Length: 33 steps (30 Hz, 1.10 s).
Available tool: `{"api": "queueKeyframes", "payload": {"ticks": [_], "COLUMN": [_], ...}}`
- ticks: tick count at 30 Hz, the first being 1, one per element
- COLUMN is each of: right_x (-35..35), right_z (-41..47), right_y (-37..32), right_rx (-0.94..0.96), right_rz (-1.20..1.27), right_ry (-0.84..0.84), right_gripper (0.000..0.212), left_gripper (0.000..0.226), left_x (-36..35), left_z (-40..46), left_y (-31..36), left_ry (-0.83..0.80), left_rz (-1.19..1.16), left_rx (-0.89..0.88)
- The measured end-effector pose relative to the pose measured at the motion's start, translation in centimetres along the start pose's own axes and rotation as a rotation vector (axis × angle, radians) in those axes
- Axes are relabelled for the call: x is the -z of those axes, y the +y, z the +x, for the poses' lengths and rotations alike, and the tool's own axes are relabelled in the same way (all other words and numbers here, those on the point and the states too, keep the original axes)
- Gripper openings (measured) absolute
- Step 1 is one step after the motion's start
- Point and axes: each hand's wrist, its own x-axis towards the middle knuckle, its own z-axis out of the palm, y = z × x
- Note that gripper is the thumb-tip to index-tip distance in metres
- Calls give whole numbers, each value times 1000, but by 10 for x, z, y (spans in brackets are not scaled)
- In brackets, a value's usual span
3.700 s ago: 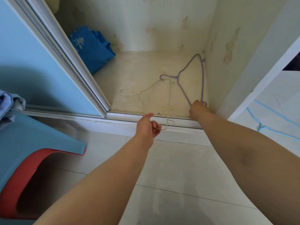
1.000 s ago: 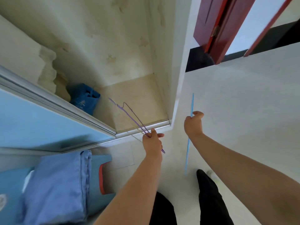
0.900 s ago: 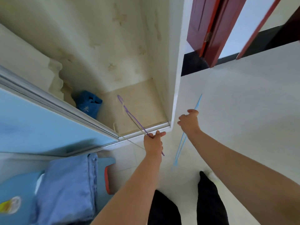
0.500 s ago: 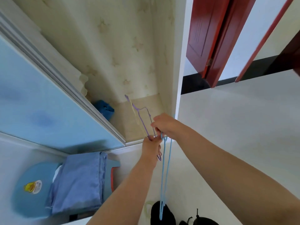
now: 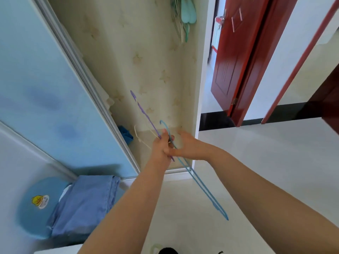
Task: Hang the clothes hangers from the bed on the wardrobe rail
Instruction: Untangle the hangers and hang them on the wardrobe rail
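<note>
**Hangers bunched in one hand, ready to tangle**

The hangers are at the open wardrobe, low in front of its floor: a purple hanger (image 5: 146,116), a pale hanger (image 5: 142,137) and a blue hanger (image 5: 200,186), all gathered in the left hand (image 5: 162,147), whose fingers curl round the wires where they cross. The right hand (image 5: 189,149) lies against the left with its fingers fairly straight; whether it also pinches the blue wire I cannot tell.

The risk, as I judge it, is in the bundle. Three thin wires held at one crossing may snag hook in shoulder, so lifting one free could drag another out. The blue hanger hangs far down toward the floor (image 5: 256,162) and could slip or swing against the wardrobe edge (image 5: 199,99).

The room: pale glossy floor, a blue sliding door (image 5: 45,88) on the left, star-patterned lining inside the wardrobe, a few hangers (image 5: 181,17) already hanging at its top. The rail itself is out of view. Folded blue cloth (image 5: 86,202) lies on a blue stool (image 5: 33,208); a red door (image 5: 236,57) stands open at right.
</note>
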Motion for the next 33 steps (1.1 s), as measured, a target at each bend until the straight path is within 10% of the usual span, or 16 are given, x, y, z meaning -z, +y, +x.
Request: {"api": "queueKeyframes", "payload": {"ticks": [3, 6, 12, 33], "right_x": [8, 15, 37, 179], "right_z": [-26, -49, -36, 220], "right_y": [34, 54, 45, -202], "right_rx": [-286, -385, -310, 8], "right_rz": [-6, 214, 555, 950], "right_ry": [-342, -502, -61, 462], "right_gripper": [118, 66, 8, 39], "left_gripper": [37, 32, 28, 18], "left_x": [-10, -17, -23, 20], "left_z": [1, 6, 37, 212], "left_y": [28, 55, 112, 332], "left_ry": [-49, -68, -92, -192], "left_rz": [-53, -57, -30, 238], "left_rx": [-48, -79, -83, -257]}}
